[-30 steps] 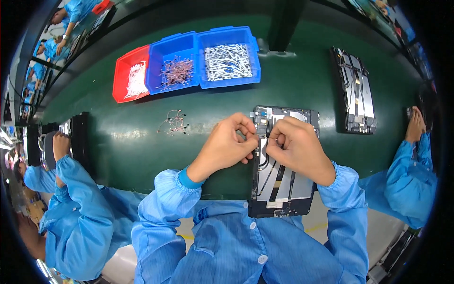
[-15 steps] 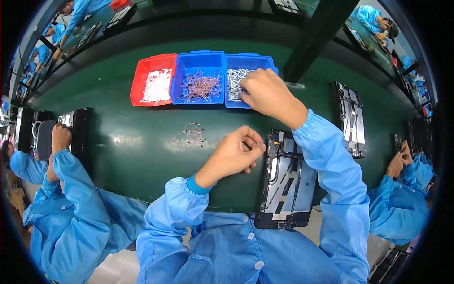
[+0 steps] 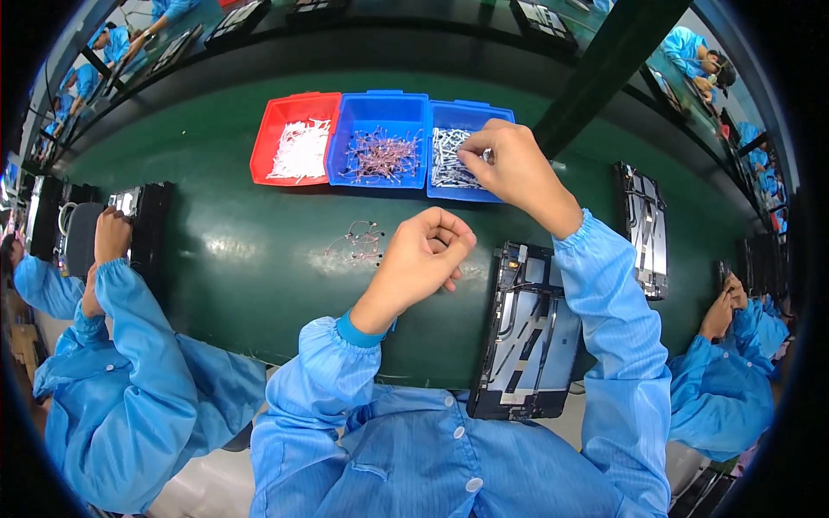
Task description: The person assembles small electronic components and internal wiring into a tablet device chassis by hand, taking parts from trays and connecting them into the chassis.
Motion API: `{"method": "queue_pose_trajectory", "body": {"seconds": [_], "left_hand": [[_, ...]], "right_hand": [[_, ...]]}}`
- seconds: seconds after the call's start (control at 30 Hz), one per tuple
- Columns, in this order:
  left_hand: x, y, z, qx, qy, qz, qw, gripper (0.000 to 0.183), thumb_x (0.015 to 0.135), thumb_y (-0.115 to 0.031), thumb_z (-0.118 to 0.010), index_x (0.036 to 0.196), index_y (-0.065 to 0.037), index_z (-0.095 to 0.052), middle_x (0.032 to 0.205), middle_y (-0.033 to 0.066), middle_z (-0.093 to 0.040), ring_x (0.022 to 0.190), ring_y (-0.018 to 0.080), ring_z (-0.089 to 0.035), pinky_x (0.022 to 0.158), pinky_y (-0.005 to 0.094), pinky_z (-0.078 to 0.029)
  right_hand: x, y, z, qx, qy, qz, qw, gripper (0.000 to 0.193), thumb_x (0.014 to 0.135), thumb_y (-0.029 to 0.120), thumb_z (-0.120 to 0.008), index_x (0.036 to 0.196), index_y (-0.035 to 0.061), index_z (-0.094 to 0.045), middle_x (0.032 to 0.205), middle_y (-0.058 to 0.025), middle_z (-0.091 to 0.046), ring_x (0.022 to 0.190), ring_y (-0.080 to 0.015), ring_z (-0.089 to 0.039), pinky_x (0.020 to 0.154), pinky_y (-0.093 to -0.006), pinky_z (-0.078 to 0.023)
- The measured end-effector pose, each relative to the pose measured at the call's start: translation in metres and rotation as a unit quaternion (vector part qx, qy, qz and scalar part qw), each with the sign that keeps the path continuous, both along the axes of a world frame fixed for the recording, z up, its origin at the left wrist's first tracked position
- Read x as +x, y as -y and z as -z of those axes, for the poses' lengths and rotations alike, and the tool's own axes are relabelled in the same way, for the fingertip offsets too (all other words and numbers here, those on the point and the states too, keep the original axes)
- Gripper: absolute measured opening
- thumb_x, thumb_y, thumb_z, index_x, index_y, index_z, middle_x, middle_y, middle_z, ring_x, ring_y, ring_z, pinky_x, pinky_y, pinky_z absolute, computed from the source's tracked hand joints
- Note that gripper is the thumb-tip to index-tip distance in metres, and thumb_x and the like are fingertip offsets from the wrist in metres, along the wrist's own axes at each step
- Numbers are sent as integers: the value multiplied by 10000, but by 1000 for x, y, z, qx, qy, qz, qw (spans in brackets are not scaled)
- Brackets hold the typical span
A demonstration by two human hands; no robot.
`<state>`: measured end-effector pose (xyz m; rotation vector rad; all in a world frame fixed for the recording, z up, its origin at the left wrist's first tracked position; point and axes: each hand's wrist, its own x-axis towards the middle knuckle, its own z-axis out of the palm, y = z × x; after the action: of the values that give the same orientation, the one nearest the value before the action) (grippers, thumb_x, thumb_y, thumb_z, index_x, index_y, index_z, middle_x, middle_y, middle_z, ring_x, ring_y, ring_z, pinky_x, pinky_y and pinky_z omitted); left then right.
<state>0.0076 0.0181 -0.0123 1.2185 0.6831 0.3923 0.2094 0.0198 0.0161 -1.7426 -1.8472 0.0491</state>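
My right hand (image 3: 511, 164) is over the right blue bin (image 3: 473, 112), thumb and fingers pinched together above the small silver-grey parts (image 3: 449, 164) in it. A small pale bit shows at its fingertips, too small to name. My left hand (image 3: 423, 257) hovers above the table, fingers curled and thumb against the forefinger; whatever they hold, if anything, is hidden. To its right lies an opened tablet-like device (image 3: 528, 341) with bare inner parts and black cables, overhanging the table's front edge. Left of that hand, a few thin wires with small black ends (image 3: 358, 240) rest on the table.
A red bin (image 3: 275, 116) of white pieces and a middle blue bin (image 3: 380, 105) of reddish wired parts adjoin the right bin. Another opened device (image 3: 643, 229) lies at the right, by a dark green post (image 3: 596, 78). Co-workers in blue sit on both sides.
My right hand has lifted slightly off the silver-grey parts and drawn right. My left hand has moved up and away from the opened device. The whole view has shifted a little.
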Motion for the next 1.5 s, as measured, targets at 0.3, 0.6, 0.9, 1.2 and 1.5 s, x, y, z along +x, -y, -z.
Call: {"method": "queue_pose_trajectory", "body": {"seconds": [0.3, 0.6, 0.9, 1.2, 1.5], "left_hand": [[0, 7, -15, -94, 82, -18, 992, 219, 943, -206, -664, 1000, -2, -610, 816, 29, -612, 610, 75, -586, 478, 222, -490], [0, 16, -5, -181, 106, 60, 976, 182, 923, -185, -697, 970, -17, -644, 833, 31, -632, 661, 78, -604, 495, 217, -504], [8, 25, 0, -86, 76, 40, 993, 177, 902, -155, -723, 978, -13, -651, 757, 21, -637, 654, 74, -607, 498, 214, -500], [7, 26, -9, -31, 65, 1, 997, 194, 934, -184, -685, 974, 5, -658, 674, 3, -592, 554, 51, -530, 442, 202, -431], [0, 18, -10, -85, 28, 67, 994, 136, 946, -144, -620, 903, -16, -630, 615, -18, -507, 467, 30, -403, 374, 194, -280]], "right_hand": [[-16, 72, -22, -156, -484, 23, 861, 142, 894, 121, -694, 920, -16, -722, 754, -40, -676, 481, -22, -482, 408, -194, -325], [-31, 127, -4, -133, -602, 1, 788, 172, 933, 129, -682, 983, -35, -672, 794, -40, -662, 514, -18, -487, 438, -171, -337], [-37, 134, 2, -87, -627, 34, 773, 124, 939, 91, -658, 975, -24, -633, 794, -20, -648, 526, -12, -508, 445, -169, -361], [-29, 141, 0, -133, -504, 38, 853, 82, 858, 56, -679, 888, -15, -650, 760, -27, -644, 507, 1, -493, 446, -195, -350], [-25, 142, -9, -8, -214, -73, 974, 101, 760, 33, -713, 849, 4, -674, 785, -87, -662, 568, -129, -595, 504, -286, -483]]}}
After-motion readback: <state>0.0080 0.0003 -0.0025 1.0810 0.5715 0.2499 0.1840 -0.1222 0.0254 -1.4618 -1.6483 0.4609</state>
